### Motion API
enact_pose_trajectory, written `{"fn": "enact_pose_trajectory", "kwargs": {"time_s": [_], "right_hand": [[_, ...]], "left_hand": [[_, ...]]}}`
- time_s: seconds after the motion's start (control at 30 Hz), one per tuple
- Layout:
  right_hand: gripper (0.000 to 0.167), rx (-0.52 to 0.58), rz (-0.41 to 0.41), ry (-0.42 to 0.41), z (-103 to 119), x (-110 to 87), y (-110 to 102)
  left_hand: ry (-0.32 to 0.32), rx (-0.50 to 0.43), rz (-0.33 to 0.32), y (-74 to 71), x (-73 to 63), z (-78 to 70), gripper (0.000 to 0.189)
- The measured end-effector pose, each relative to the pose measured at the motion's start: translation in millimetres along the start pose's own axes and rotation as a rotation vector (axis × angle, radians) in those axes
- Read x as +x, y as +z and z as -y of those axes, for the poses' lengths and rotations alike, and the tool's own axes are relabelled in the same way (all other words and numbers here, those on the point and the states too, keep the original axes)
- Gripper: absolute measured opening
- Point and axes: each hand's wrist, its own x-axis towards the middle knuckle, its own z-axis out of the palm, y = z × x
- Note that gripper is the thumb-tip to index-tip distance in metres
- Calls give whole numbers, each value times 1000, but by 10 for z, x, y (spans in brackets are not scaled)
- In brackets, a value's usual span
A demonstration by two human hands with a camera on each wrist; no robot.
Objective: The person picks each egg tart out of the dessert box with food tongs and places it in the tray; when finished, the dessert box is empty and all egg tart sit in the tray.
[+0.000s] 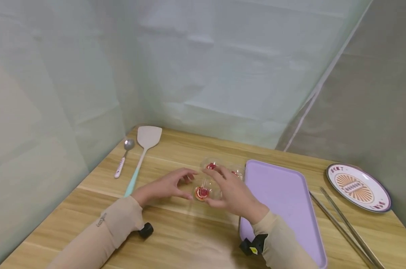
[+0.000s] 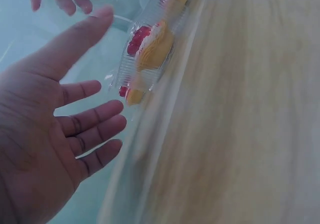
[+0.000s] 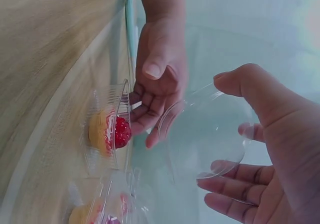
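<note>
My right hand [image 1: 234, 192] grips a clear domed plastic lid [image 3: 210, 139] by its edge, thumb on one side and fingers on the other. The lid stands raised over a clear plastic cup base [image 3: 95, 156] that holds a yellow tart with a red berry topping [image 1: 202, 193]. On the other side, my left hand [image 1: 169, 185] has its fingers spread and thumb apart, fingertips close to the cup's rim. Right behind are two more clear packs with red-topped tarts, one tart [image 1: 211, 166] at the back and another tart [image 1: 234, 173] partly behind my right hand.
A lilac tray [image 1: 277, 194] lies right of the tarts, under my right forearm. Farther right are long metal chopsticks [image 1: 349, 226] and a patterned plate [image 1: 357, 186]. At left lie a spatula [image 1: 149, 137] and a spoon [image 1: 123, 158]. Pale curtains [image 1: 223, 74] hang behind the wooden table [image 1: 189, 243].
</note>
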Motion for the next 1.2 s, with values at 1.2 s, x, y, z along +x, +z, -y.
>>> {"fn": "enact_pose_trajectory", "kwargs": {"time_s": [1.2], "right_hand": [[76, 297, -257, 45, 168, -466, 2]], "left_hand": [[233, 187, -25, 142, -167, -856, 85]]}}
